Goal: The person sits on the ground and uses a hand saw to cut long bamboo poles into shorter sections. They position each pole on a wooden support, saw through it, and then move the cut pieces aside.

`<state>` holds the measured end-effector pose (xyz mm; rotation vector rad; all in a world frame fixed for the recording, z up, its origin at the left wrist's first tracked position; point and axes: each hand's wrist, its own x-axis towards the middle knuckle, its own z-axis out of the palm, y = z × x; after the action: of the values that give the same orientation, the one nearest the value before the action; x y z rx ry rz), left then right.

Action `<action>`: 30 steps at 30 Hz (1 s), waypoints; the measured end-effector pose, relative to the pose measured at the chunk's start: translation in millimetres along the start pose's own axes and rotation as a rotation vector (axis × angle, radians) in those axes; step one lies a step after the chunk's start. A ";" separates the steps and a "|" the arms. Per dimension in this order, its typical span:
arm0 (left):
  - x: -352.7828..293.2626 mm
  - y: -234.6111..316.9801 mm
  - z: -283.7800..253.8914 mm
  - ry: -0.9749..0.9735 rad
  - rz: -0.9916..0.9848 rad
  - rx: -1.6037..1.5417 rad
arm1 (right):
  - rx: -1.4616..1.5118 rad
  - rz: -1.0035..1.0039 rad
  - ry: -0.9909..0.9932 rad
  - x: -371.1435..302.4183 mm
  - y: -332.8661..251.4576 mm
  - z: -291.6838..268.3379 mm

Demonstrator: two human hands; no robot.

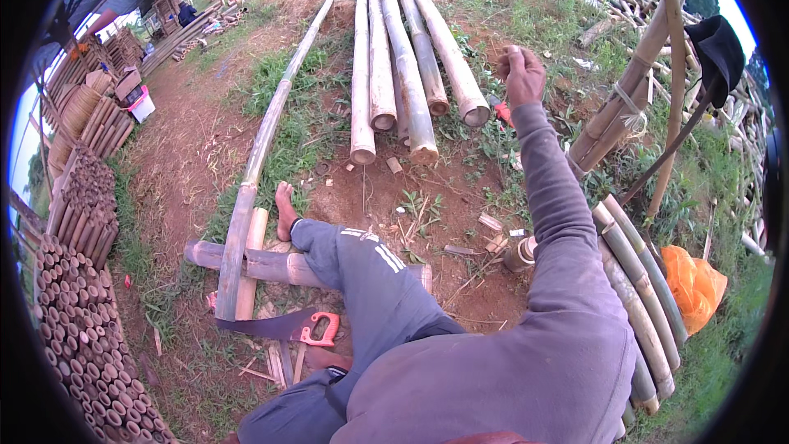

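Near bamboo poles (pixel 402 57), the right hand (pixel 525 80) curls its fingers (pixel 514 55) inward, any hold unclear

Handsaw (pixel 275 326) beside bamboo pole (pixel 269 127)

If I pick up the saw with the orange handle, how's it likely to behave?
The saw would probably feel light, its blade being a flat sheet. That long blade may flex sideways. With the handle at one end, it would likely dip forward.
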<state>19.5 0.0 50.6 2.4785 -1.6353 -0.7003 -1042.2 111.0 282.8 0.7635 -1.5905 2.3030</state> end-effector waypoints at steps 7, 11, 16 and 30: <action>2.2 80.7 -7.5 -0.065 0.329 -0.034 | -0.595 0.094 -0.979 -372.6 100.4 35.4; -12.6 130.9 -62.6 -0.028 0.378 0.026 | -0.631 -0.290 -1.181 -431.3 51.6 92.9; 30.0 224.9 -59.9 -0.088 0.518 0.407 | -0.751 -0.424 -1.327 -442.9 58.2 132.9; 205.7 403.3 92.6 -0.261 0.427 0.260 | -0.968 -0.286 -1.415 -428.2 69.0 167.5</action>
<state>-295.5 -337.5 30.3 2.1313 -2.3892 -0.8169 -670.3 -28.5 41.1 2.1949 -2.3648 0.3242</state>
